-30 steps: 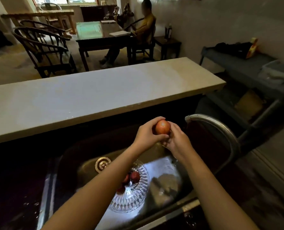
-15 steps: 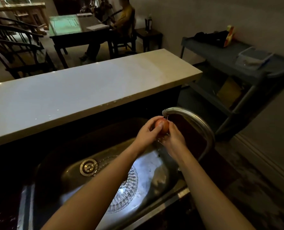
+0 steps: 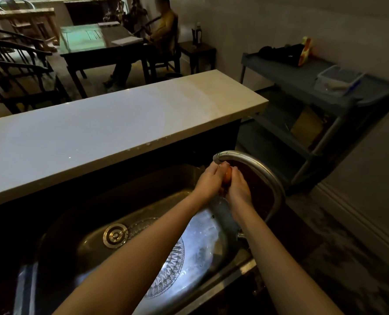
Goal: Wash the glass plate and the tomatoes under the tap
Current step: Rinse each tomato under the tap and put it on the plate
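Observation:
An orange-red tomato (image 3: 227, 175) sits between both my hands right under the spout of the curved metal tap (image 3: 252, 162). My left hand (image 3: 208, 181) curls round its left side and my right hand (image 3: 237, 186) curls round its right side, so only a sliver of it shows. The cut-glass plate (image 3: 168, 273) lies flat on the bottom of the steel sink (image 3: 93, 244), mostly hidden under my left forearm. Whatever lies on the plate is covered by that arm.
A round drain (image 3: 115, 235) sits left of the plate. A pale stone counter (image 3: 111, 135) runs behind the sink. A grey cart (image 3: 307, 83) stands at the right by the wall. A person (image 3: 164, 30) sits at a dark table in the room beyond.
My hands have closed tighter round the tomato and brought it up under the spout. My head has shifted, and my left arm now covers the tomatoes on the plate.

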`<state>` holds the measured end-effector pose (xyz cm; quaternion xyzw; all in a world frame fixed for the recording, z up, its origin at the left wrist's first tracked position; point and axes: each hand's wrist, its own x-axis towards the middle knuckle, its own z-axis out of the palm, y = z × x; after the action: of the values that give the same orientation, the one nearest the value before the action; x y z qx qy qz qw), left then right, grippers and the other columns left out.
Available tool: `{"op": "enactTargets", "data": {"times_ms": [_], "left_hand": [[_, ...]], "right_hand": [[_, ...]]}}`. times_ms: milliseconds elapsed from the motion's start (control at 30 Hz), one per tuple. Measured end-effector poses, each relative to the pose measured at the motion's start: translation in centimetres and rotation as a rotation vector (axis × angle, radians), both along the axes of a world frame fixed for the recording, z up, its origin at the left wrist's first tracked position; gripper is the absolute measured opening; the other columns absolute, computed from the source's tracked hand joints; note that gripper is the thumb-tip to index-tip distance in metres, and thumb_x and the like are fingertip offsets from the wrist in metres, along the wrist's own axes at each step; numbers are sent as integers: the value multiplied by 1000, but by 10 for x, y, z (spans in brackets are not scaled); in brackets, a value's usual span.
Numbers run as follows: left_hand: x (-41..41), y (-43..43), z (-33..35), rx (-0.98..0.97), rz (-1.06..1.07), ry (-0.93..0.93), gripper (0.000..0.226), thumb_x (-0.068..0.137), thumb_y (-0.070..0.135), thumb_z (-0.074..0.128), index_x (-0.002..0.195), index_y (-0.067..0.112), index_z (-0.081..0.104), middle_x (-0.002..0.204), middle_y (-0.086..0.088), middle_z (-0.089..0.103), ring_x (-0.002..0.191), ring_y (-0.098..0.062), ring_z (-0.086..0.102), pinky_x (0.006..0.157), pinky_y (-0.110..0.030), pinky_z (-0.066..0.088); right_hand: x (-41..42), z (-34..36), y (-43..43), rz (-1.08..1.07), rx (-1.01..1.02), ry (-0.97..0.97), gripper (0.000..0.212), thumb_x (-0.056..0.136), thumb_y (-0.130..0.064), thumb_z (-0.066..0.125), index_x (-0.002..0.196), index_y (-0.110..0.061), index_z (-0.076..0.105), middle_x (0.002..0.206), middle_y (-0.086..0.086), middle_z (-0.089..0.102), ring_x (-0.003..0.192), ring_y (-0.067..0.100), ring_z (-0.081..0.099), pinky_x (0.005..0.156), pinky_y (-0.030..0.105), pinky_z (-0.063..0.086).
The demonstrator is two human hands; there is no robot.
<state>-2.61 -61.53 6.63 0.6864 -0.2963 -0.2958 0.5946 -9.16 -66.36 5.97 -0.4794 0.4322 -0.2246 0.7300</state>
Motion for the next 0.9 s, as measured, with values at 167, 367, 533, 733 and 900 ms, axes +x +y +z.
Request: {"op": "enactTargets", "data": {"times_ms": [167,367,533,733,900], "left_hand": [[-2,-4,6,22,14,30,23,99,31,36,101,16,53,80,1,56,73,-14,55,65,-30,48],[-2,13,6,23,-195,26,29,91,18,56,115,28,43,110,3,54,97,-8,55,79,-18,49],[7,25,10,32,-127,-193,50,83,13,66,128,18,46,125,-7,54,112,-16,53,91,-25,46],[15,35,9,21,-115,-229,55,81,8,68,131,12,47,129,-12,52,117,-21,52,98,-32,47],[15,37,8,59,-106,-353,54,80,12,70,130,13,49,126,-9,53,114,-19,52,96,-29,45]], "right_hand": [[1,-1,3,6,-69,15,41,97,-45,34,131,-28,47,111,6,58,84,13,57,64,27,45],[-8,1,-7,-15,75,-41,48,94,-49,39,127,-18,53,106,9,61,92,22,61,68,31,50],[-8,1,-3,71,6,-25,45,95,-49,35,130,-25,50,121,11,57,110,27,59,95,44,50],[-7,14,0,215,-142,-8,25,97,-49,30,100,-48,54,118,2,55,107,21,58,81,31,52],[-4,7,2,239,-161,-11,27,95,-51,34,111,-44,54,114,1,58,104,20,59,80,32,52]]}}
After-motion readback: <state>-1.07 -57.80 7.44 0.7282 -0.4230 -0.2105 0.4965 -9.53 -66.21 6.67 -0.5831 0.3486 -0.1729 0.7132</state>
